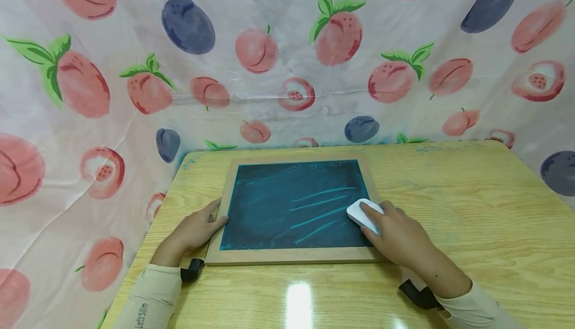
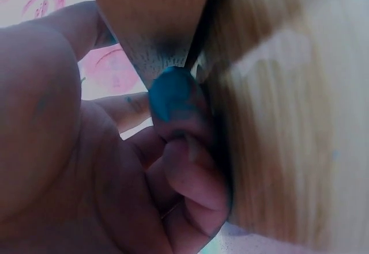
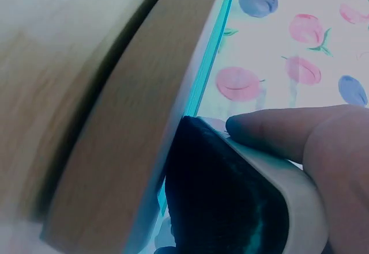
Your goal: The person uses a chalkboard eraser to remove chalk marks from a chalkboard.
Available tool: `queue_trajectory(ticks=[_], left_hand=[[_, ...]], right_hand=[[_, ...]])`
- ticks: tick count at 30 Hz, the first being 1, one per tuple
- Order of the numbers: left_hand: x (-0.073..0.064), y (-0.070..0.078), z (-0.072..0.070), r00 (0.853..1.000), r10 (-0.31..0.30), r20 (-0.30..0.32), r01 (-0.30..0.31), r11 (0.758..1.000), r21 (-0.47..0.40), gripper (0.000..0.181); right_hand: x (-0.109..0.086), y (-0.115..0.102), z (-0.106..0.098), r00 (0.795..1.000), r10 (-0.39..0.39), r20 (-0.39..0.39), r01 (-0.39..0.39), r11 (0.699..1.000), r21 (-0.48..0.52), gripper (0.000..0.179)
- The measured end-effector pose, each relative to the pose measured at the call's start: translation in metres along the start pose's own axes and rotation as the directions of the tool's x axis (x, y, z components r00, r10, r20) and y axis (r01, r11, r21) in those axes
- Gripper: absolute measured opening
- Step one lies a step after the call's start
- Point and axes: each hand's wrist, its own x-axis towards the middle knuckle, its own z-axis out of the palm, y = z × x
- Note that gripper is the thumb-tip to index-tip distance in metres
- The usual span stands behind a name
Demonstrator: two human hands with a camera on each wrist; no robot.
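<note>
A chalkboard [image 1: 265,204] in a light wooden frame lies on the table, with several teal chalk strokes across its right half. At its left side, my left hand [image 1: 196,229] grips the frame [image 2: 153,15], thumb on the top and fingers curled at the side edge. One fingertip [image 2: 171,95] there is coated in teal. Over the board's right part, my right hand [image 1: 400,234] holds a white chalkboard eraser [image 1: 361,214] between thumb and fingers. The eraser's dark pad [image 3: 225,202] faces the board, close to the frame's edge; whether it touches the surface cannot be told.
The yellow wood-grain table [image 1: 471,209] extends to the right of the board, with faint teal smudges near its back edge. A white fruit-print cloth [image 1: 278,44] hangs behind and along the left. Dark wrist mounts [image 1: 192,270] sit below both hands.
</note>
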Motion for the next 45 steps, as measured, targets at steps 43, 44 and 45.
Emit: queue_trajectory(ticks=[43,44,45], left_hand=[[0.004,-0.001,-0.001,1.000,-0.001,-0.010,0.001,1.000,0.025,0.072],[0.003,-0.001,-0.001,1.000,-0.006,-0.008,0.006,1.000,0.019,0.072],[0.002,-0.001,-0.001,1.000,-0.011,-0.007,0.011,1.000,0.015,0.072]], right_hand=[[0.002,-0.069,0.014,0.980,-0.170,0.100,0.170,0.985,0.014,0.058],[0.002,-0.069,0.013,0.981,-0.169,0.100,0.168,0.986,0.012,0.058],[0.003,-0.067,0.012,0.981,-0.166,0.100,0.166,0.986,0.008,0.057]])
